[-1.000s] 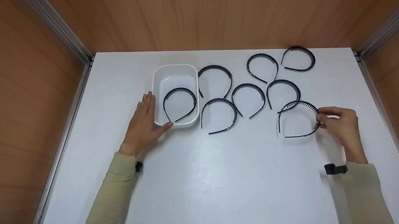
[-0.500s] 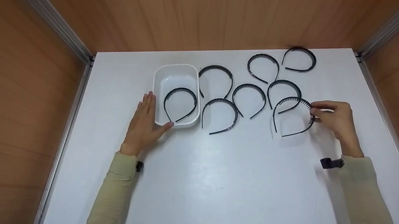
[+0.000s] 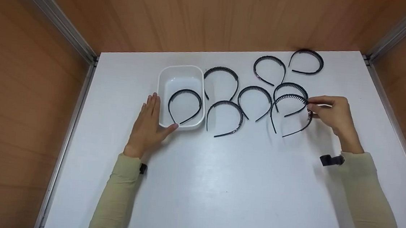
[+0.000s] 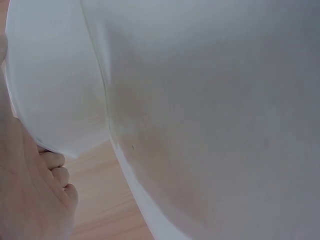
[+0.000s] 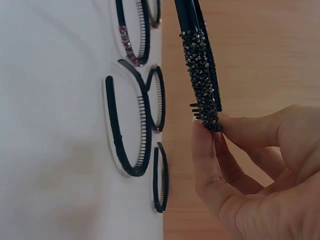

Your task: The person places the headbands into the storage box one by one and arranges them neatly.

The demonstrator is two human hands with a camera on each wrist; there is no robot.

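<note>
In the head view my right hand (image 3: 333, 113) pinches a black toothed headband (image 3: 272, 121) by its right side, between thumb and fingers. The right wrist view shows dark sparkling stones on this headband (image 5: 200, 70), right at the fingertips. It overlaps another black headband (image 3: 289, 84) in the head view. At the left, my left hand (image 3: 144, 127) lies with straight fingers along the side of a white plastic tub (image 3: 178, 83), its thumb at the near rim. One black headband (image 3: 186, 90) lies inside the tub.
Several more black headbands lie on the white table (image 3: 219, 187), such as one by the tub (image 3: 225, 102), one in the middle (image 3: 255, 87) and one at the far right corner (image 3: 318, 58). Wooden panels (image 3: 210, 16) stand behind and at both sides.
My right hand has moved left and a little away from me, carrying the headband, which overlaps the one behind it more. My left hand and the tub have stayed in place.
</note>
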